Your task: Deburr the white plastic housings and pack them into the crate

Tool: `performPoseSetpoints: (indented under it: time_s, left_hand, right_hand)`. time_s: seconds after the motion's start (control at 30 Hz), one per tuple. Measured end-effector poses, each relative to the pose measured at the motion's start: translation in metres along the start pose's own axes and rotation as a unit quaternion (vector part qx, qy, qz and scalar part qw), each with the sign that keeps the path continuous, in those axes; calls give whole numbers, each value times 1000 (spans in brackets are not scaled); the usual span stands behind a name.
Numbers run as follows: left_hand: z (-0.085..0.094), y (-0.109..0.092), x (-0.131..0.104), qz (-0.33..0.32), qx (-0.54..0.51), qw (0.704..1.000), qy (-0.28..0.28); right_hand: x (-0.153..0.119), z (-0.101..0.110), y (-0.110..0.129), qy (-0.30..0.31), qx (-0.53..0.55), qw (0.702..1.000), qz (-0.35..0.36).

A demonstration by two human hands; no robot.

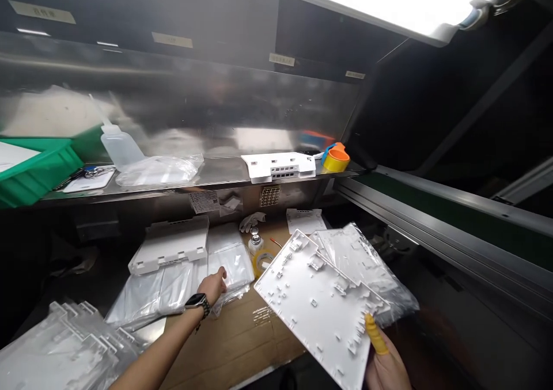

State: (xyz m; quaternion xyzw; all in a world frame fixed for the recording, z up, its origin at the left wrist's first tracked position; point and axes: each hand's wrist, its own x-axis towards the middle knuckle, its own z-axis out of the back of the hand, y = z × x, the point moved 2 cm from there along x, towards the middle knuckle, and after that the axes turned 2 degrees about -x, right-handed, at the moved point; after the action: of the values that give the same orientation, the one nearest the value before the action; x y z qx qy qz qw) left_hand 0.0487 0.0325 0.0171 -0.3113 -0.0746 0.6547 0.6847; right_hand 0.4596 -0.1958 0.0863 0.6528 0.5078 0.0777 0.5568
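Observation:
My right hand point(386, 364) grips a white plastic panel point(313, 303) by its lower right edge; a yellow finger cot covers the thumb. Moulded clips and ribs stud the panel's face, which is tilted toward me. My left hand point(213, 288), with a dark watch at the wrist, is over a stack of clear plastic bags point(233, 257). Its fingers are bent and pinch at the near edge of a bag, though the fingertips are partly hidden. Behind the held panel lies a bagged white panel point(358, 257).
White housings point(173, 246) rest on the bags, and bagged panels point(56, 349) are piled at lower left. A small bottle point(256, 243) and yellow tape roll point(261, 261) stand mid-bench. The shelf holds a green bin point(38, 174), squeeze bottle point(121, 147), white part point(279, 165) and tape rolls point(336, 158).

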Motion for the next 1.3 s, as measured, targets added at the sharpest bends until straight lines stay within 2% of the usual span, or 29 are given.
performPoseSetpoints:
  time_s: [0.13, 0.27, 0.37, 0.5, 0.6, 0.7, 0.83, 1.03, 1.1, 1.2, 1.3]
  left_hand:
    - [12, 13, 22, 23, -33, 999, 20]
    - [14, 20, 31, 15, -81, 997, 12]
    - [11, 20, 31, -5, -104, 994, -15]
    - [2, 16, 31, -26, -85, 995, -46]
    - [-5, 15, 33, -38, -52, 997, -45]
    - [-9, 16, 31, -58, -24, 998, -21]
    - [0, 16, 22, -103, 11, 994, -19]
    - [41, -2, 17, -136, 83, 981, -108]
    - [53, -11, 18, -146, 93, 978, -117]
    - [61, -26, 23, -188, 91, 976, -68]
    - [63, -43, 27, -236, 71, 969, -12]
  right_hand:
    - [0, -1, -17, 2, -25, 1000, 10]
    - [5, -17, -47, 17, -40, 999, 25]
    - [6, -43, -77, 30, -80, 994, 61]
    - [-1, -91, -119, 93, -133, 980, 114]
    - [-5, -120, -145, 133, -181, 959, 172]
    - [-3, -135, -162, 156, -241, 931, 225]
    - [1, -136, -173, 156, -265, 920, 244]
    - [5, -128, -183, 119, -257, 925, 252]
    - [5, -127, -185, 102, -247, 928, 259]
    - [-1, -127, -184, 67, -223, 931, 283]
    - [-11, -132, -183, 44, -211, 924, 316]
